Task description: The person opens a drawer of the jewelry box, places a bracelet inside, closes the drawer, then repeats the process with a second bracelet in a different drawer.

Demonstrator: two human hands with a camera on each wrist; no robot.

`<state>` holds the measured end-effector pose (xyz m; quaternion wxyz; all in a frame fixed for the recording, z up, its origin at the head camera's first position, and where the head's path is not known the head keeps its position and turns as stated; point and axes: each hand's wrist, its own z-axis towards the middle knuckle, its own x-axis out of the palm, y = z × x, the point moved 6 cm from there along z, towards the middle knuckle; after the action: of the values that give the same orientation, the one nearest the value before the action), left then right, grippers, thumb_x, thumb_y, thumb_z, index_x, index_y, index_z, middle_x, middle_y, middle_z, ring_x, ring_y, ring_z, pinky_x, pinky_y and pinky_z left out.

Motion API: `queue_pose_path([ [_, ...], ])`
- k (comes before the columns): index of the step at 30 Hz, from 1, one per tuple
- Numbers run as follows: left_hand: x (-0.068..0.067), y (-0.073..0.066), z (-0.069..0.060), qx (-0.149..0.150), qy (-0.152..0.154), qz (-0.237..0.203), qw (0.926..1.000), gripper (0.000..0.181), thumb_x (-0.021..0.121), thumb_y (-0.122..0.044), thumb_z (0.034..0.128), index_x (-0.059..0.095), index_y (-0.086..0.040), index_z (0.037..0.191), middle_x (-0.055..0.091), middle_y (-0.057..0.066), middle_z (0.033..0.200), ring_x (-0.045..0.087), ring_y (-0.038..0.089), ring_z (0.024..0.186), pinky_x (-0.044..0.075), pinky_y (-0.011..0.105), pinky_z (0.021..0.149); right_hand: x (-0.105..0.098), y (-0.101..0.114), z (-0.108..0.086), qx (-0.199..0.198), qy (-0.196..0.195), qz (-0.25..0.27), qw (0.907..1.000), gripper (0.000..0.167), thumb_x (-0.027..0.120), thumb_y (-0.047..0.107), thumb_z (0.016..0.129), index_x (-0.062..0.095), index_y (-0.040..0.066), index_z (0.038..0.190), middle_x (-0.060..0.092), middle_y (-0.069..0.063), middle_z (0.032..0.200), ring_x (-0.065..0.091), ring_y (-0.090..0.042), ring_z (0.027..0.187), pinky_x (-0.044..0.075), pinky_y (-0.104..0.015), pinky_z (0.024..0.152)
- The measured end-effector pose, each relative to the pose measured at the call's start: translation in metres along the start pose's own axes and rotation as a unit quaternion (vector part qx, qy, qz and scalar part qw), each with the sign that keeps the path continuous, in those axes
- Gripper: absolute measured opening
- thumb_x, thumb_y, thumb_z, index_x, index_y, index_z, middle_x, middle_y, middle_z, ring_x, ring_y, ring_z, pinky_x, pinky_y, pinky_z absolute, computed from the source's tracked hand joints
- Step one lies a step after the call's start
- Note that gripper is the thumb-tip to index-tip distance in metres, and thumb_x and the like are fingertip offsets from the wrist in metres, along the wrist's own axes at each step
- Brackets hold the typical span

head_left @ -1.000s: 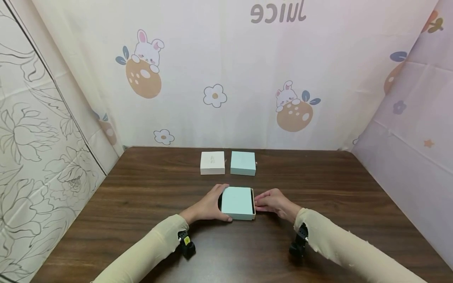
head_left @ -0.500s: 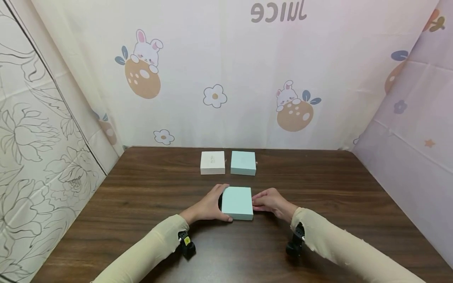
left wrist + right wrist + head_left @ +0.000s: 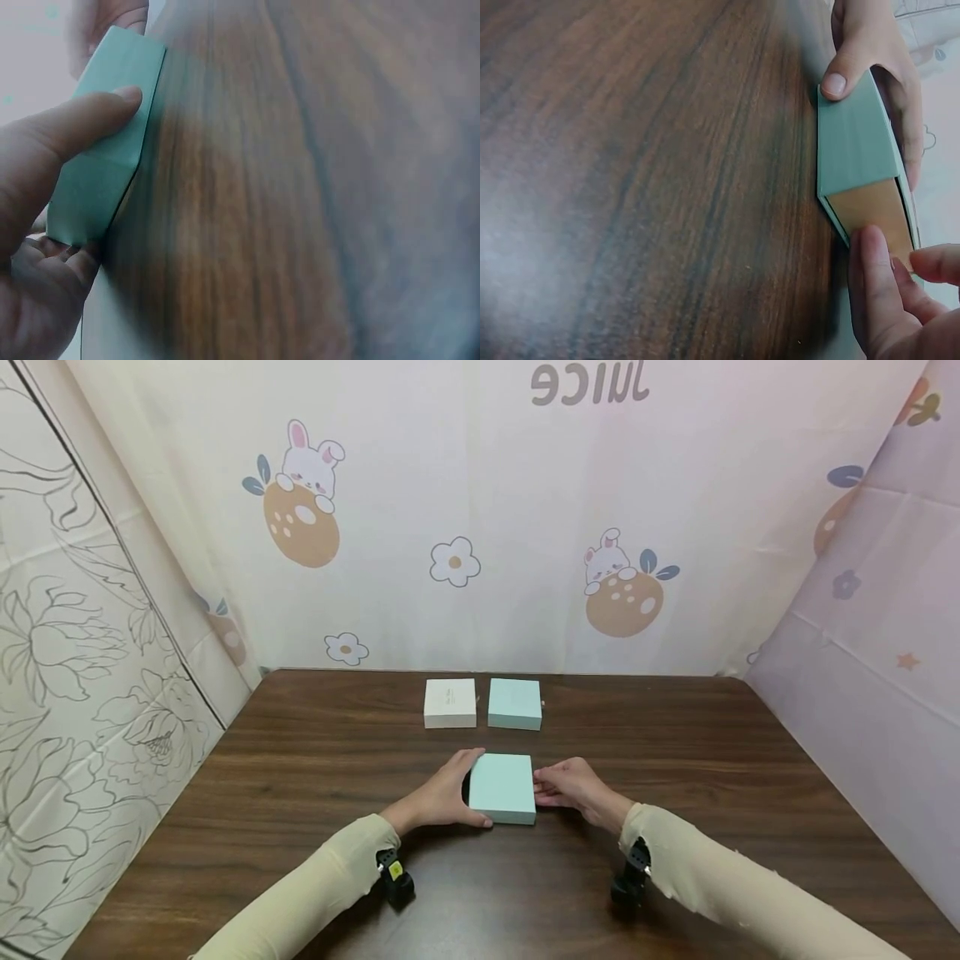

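A mint-green drawer box (image 3: 502, 783) lies flat on the table, nearest me of the boxes. My left hand (image 3: 441, 791) grips it from the left, the thumb (image 3: 112, 112) along the front side and the fingers round the far side. At the box's right end, my right hand (image 3: 576, 789) touches with its fingertips. In the right wrist view, one extended fingertip (image 3: 873, 244) rests against the tan end of the inner drawer (image 3: 868, 208), which sits about level with the green sleeve (image 3: 855, 142). Whether a pull tab is under these fingers cannot be seen.
Toward the back of the brown wooden table (image 3: 315, 727), a white box (image 3: 450, 702) with small lettering stands beside another mint-green box (image 3: 514, 702). Each has a small tab on its right side. Patterned curtains (image 3: 525, 610) hang behind and at both sides.
The inner drawer, sticking out a little at the right one second ago, has slid left into the sleeve. My right hand moved left with it; its fingers have since spread slightly. My left hand stayed put.
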<state>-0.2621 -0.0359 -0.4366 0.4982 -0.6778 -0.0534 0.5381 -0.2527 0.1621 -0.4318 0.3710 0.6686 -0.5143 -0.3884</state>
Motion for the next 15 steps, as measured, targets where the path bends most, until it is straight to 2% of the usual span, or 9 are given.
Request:
queue_pose_path([
  [4,0.001,-0.001,-0.001,-0.001,0.001,0.008,1.0,0.109,0.085,-0.031,0.0693,0.019,0.004,0.149,0.027,0.018,0.15,0.033,0.027,0.132,0.032,0.045,0.104,0.0,0.002,-0.005,-0.023,-0.007,-0.019,0.9995,0.027,0.058,0.01,0.095,0.064,-0.014,0.105,0.067,-0.015,0.087,0.066,-0.019,0.075,0.054,-0.033,0.072],
  [9,0.002,-0.003,-0.003,-0.011,0.001,0.02,0.9997,0.11,0.085,-0.029,0.0713,0.015,0.006,0.149,0.018,0.022,0.154,0.02,0.03,0.14,0.025,0.044,0.108,0.004,0.003,-0.01,-0.069,-0.02,-0.043,0.9964,0.025,0.062,0.006,0.092,0.064,-0.014,0.106,0.067,-0.017,0.096,0.068,-0.023,0.081,0.054,-0.035,0.073],
  [15,0.003,-0.005,-0.003,-0.019,-0.011,0.013,0.9997,0.111,0.085,-0.029,0.0706,0.014,0.009,0.148,0.016,0.026,0.153,0.021,0.032,0.139,0.026,0.044,0.108,0.007,0.005,-0.013,-0.085,-0.05,-0.062,0.9932,0.021,0.062,0.003,0.091,0.065,-0.013,0.104,0.066,-0.017,0.096,0.068,-0.024,0.082,0.054,-0.037,0.074],
])
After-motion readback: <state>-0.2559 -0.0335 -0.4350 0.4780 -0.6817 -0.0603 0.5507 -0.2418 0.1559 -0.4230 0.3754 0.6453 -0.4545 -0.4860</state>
